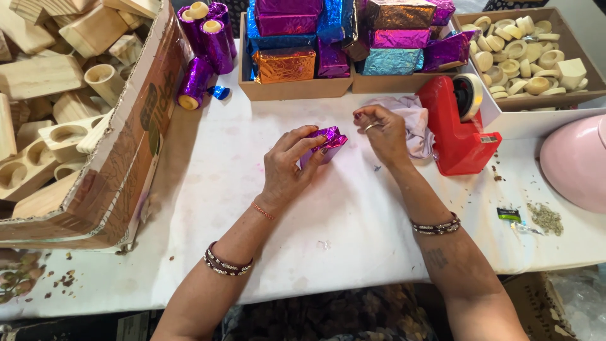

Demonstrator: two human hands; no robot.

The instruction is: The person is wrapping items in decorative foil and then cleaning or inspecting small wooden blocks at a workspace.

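Observation:
My left hand (287,167) grips a small block wrapped in shiny purple foil (328,142) at the middle of the white table (353,221). My right hand (385,132) hovers just to the right of the block, thumb and forefinger pinched together; whether a bit of tape is between them I cannot tell. A red tape dispenser (457,129) stands just right of that hand, next to a crumpled pale cloth (413,117).
A big cardboard box of bare wooden blocks (76,113) fills the left. Purple foil cylinders (205,50) lie behind it. Boxes of foil-wrapped blocks (297,63) stand at the back, a box of wooden rings (530,57) back right, a pink bowl (577,161) at right.

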